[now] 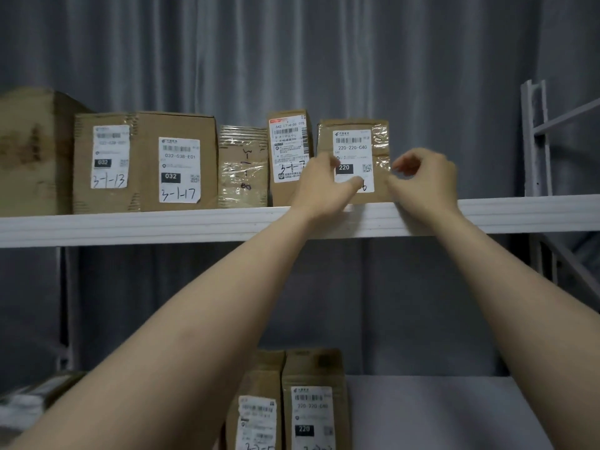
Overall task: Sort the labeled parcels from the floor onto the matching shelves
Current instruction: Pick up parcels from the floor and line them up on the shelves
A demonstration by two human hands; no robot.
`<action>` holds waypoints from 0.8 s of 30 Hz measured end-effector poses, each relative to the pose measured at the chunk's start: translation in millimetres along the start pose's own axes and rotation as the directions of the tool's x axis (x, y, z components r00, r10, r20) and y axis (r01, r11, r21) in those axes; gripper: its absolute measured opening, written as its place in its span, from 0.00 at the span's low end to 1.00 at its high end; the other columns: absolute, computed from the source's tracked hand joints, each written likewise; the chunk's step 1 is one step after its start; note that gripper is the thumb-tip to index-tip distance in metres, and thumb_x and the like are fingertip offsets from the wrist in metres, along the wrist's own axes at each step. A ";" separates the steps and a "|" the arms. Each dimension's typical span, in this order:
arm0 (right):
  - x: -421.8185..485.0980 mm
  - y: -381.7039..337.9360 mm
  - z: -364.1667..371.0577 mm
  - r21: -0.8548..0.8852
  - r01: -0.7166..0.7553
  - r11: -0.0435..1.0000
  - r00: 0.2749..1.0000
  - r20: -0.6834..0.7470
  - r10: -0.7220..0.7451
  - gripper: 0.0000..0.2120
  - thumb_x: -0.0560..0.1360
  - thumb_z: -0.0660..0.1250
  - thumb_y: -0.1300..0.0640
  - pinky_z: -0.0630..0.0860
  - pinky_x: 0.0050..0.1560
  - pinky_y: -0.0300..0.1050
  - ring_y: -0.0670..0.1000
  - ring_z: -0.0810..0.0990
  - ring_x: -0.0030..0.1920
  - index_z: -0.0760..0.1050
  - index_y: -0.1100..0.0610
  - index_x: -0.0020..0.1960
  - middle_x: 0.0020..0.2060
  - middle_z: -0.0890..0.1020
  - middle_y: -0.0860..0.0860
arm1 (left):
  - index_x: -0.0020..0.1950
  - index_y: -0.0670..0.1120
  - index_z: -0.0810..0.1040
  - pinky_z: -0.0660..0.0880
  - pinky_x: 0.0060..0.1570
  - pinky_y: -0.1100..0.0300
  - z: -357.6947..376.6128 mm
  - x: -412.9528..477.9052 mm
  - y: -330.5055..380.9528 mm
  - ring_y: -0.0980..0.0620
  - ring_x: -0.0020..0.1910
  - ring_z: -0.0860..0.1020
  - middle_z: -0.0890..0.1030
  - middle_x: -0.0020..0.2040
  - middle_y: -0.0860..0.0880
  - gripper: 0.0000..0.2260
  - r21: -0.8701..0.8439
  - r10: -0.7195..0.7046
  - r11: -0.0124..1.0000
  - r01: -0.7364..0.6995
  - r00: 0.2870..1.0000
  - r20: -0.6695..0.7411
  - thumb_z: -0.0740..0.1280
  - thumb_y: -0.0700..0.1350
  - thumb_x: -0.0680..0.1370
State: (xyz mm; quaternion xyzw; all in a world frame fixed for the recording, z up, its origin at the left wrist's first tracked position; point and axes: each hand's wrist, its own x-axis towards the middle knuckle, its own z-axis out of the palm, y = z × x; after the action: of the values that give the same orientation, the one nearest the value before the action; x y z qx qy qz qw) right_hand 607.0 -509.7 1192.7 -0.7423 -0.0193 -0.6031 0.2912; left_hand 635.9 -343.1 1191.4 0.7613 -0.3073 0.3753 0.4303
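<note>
left grip (319,186): thumb laid on the label of the 220 parcel (354,160), fingers at its left edge, a light hold, not clamped. right grip (418,180): fingers curled apart, just beside the parcel's right edge, w/ nothing held. parcel is stood upright at the right end of the upper shelf (194,224), next to the 3-1-7 box (289,157). placing step judged nearly done; next, parcel squared up & let go.

Both forearms are bare to the elbow, no sleeves; left hand (319,186) and right hand (422,183) ungloved, ringless.
</note>
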 end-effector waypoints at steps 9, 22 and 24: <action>-69.2 -24.4 -4.8 0.004 0.131 0.991 0.989 0.069 -0.131 0.03 0.68 0.68 0.52 0.71 0.48 0.45 0.50 0.76 0.50 0.78 0.50 0.41 0.45 0.82 0.47 | 0.73 0.44 0.67 0.59 0.71 0.52 -21.5 -63.3 -25.9 0.46 0.74 0.58 0.65 0.74 0.45 0.36 0.312 0.225 0.917 -0.249 0.968 0.112 0.60 0.58 0.67; -231.3 -114.0 25.6 -0.077 0.162 0.984 0.912 0.392 -0.119 0.05 0.71 0.70 0.49 0.73 0.50 0.46 0.49 0.74 0.56 0.78 0.48 0.46 0.50 0.79 0.46 | 0.75 0.45 0.64 0.65 0.69 0.47 -143.8 -178.8 -88.6 0.46 0.74 0.60 0.64 0.75 0.44 0.36 0.426 0.177 0.845 -0.324 0.921 0.348 0.62 0.59 0.70; -262.8 -132.7 29.9 -0.114 0.161 0.980 0.882 0.463 -0.091 0.07 0.71 0.70 0.49 0.73 0.52 0.47 0.50 0.74 0.58 0.79 0.48 0.48 0.53 0.78 0.47 | 0.75 0.44 0.64 0.65 0.69 0.47 -161.2 -212.0 -103.6 0.46 0.75 0.59 0.63 0.75 0.44 0.36 0.416 0.131 0.861 -0.292 0.919 0.373 0.63 0.58 0.69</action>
State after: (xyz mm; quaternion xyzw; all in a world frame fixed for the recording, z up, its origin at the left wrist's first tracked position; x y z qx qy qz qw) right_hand 511.6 -301.2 1005.6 -0.8797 -0.0900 -0.4299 0.1822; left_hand 556.1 -123.9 1026.3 0.8549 -0.3594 0.3497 0.1333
